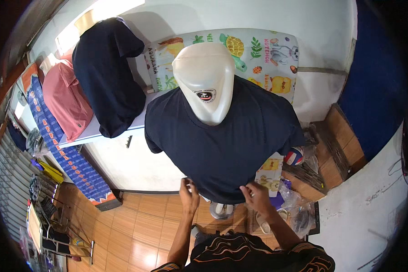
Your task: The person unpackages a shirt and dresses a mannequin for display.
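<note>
A dark navy T-shirt is on a white mannequin that stands in front of me. The mannequin's glossy head rises through the collar, with a round sticker on its front. At the shirt's lower left side, my left hand has its fingertips curled at the hem. My right hand pinches the hem on the lower right between thumb and fingers. Between both hands the hem hangs in a curve, and the mannequin's metal base shows just below it.
On the white counter at left stand torsos in a dark T-shirt and a pink T-shirt. A blue lettered banner panel edges the counter. Wooden steps, a ball and plastic bags are at right. Folding chairs stand lower left.
</note>
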The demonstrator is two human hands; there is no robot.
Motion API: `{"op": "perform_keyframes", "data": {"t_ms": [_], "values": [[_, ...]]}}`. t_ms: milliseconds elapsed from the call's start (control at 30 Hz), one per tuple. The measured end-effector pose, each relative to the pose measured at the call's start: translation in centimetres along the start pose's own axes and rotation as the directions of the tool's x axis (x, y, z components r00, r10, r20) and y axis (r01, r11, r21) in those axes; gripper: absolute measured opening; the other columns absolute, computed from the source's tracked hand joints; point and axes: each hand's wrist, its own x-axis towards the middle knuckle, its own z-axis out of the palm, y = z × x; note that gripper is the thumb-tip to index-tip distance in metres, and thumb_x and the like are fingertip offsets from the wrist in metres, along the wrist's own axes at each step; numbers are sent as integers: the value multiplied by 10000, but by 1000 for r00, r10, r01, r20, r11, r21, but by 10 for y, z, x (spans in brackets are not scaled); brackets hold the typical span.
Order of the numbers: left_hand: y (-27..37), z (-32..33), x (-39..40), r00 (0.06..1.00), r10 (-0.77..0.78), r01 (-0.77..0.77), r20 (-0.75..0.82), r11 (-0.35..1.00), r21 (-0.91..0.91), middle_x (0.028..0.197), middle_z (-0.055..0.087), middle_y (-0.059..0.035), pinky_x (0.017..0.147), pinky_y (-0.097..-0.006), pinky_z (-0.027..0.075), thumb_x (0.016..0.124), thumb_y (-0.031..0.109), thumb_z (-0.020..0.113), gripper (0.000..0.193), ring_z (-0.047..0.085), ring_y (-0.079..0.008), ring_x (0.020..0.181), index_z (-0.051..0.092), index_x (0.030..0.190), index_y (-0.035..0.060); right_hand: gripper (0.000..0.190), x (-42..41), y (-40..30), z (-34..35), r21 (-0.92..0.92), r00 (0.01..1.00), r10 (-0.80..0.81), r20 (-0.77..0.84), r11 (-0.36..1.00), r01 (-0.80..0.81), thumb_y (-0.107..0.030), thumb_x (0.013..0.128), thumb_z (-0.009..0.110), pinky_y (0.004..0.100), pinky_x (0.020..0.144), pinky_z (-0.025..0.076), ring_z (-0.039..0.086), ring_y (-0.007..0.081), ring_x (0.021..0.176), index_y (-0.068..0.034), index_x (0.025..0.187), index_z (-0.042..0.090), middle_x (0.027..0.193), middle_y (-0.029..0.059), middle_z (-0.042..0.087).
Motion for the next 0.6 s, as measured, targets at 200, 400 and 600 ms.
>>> {"op": "perform_keyframes", "data": {"t_ms": [200,400,600], "values": [[52,-56,84,899,225,-255,-374,966,-32,1097,614,-132,910,-326,445,1050,170,450,249,566,-213,1045,568,1182,-5,200,59,35,-87,161,787,144,-600,985,-57,-190,984,591,283,695,416,530,124,769,6,954,567,842,40,570],[126,-113,246,979,202,-188,17,935,-302,1375,560,-144,1053,-387,383,1063,420,338,534,488,-249,1297,563,1333,18,363,208,28,-168,289,877,404,-259,899,-328,-343,981,592,287,878,426,578,160,980,-11,1120,643,1050,78,660],[142,-80,318,726,0,267,687,921,-282,1423,530,-169,1121,-373,373,1045,365,402,519,489,-250,1330,517,1398,2,377,283,86,-149,485,788,464,404,622,-615,-304,980,575,302,897,479,629,185,981,-28,1226,645,1170,75,663]]}}
